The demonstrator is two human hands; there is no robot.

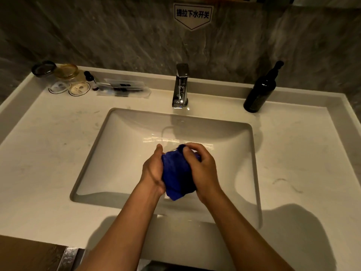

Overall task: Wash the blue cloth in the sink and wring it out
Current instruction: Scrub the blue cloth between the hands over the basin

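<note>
While both hands work over the basin, the head view gives these lines:

Cloth: the cloth [176, 171] is bunched into a wad above the middle of the sink [91, 153], forward of the tap [181, 87] and well clear of the basin floor.

Left hand: the left hand [153, 169] presses against the wad's left side, palm inward, thumb up; its fingers are hidden behind the fabric, so how far they curl cannot be told for sure, though it appears to grip.

Right hand: the right hand [201, 167] wraps the wad's right side, fingers curled over the top edge.

Water: no stream shows from the tap, and whether the cloth is wet cannot be told.

Risk, drip: if the wad drifts toward the sink's near rim during a twist, squeezed water would likely land on the counter [39, 153] or the floor.

Risk, slip: a bunched cloth held at its sides may squirt out of the grip under a hard twist and drop into the sink.

Risk, knock: a wide elbow swing right of the tap could tip the bottle [260, 90]; the jars [66, 72] left of the tap stand farther off.

Writing: a sign [192, 15] on the wall above the tap reads "提拉下水开关".

Labels: round jar lids [79, 89] carry print too small to read; the bottle's label is too dark to read.
</note>
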